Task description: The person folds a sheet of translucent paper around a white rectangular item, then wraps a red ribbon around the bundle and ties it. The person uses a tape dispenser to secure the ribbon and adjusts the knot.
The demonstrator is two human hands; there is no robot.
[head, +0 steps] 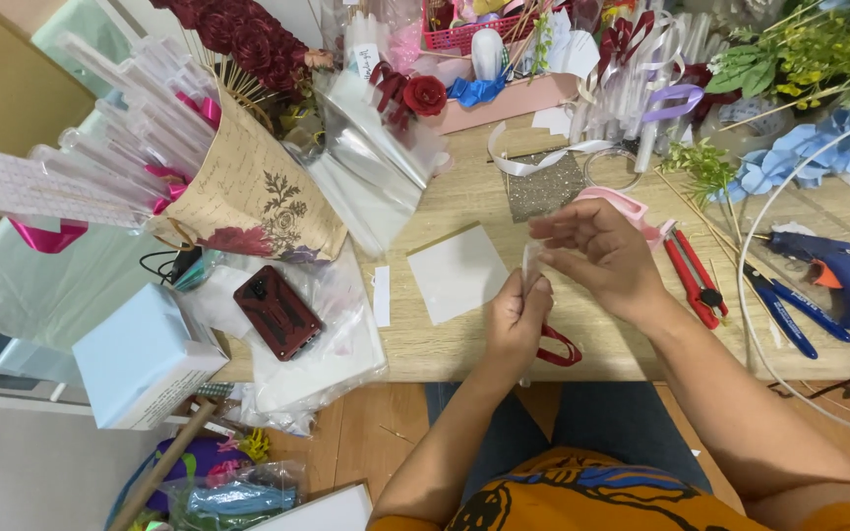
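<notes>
My left hand (516, 320) is closed around a small clear plastic sleeve (530, 264) that stands up from its fingers above the wooden table (464, 197). My right hand (597, 251) hovers just to the right of it, fingertips at the sleeve's top and fingers spread. A white square sheet (457, 272) lies flat on the table left of both hands. Red-handled scissors (558, 346) lie partly hidden under my left wrist.
A dark red phone (277, 312) lies on clear plastic bags at left, beside a paper-wrapped bouquet cone (253, 192). Red cutters (693, 275), blue pliers (784, 310) and a blue glue gun (838, 270) lie at right. Ribbons, artificial flowers and a pink tray crowd the far side.
</notes>
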